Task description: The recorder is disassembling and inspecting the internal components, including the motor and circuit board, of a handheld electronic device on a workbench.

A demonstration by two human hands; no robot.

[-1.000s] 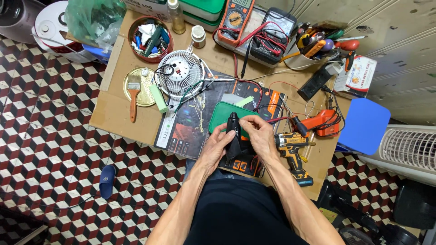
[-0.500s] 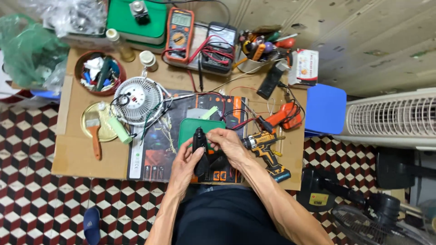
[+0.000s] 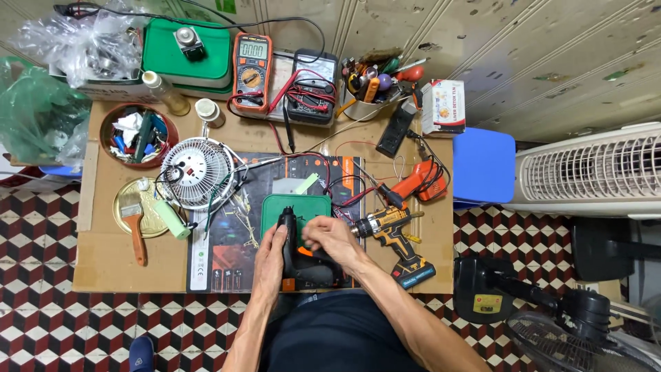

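From the head view, the left hand point(image 3: 270, 253) is wrapped around a black pistol-shaped power tool point(image 3: 297, 256), its nose pointing onto the green square plastic tray point(image 3: 297, 205) at the near edge of the cardboard-covered tabletop point(image 3: 110, 262). The right hand point(image 3: 332, 238) is curled with fingertips pinched at the tool's top. Just right lies a yellow-and-black cordless drill point(image 3: 394, 235), and left sits a small white round fan grille point(image 3: 198, 172).

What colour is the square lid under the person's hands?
Green; the square lid shows best in the head view.
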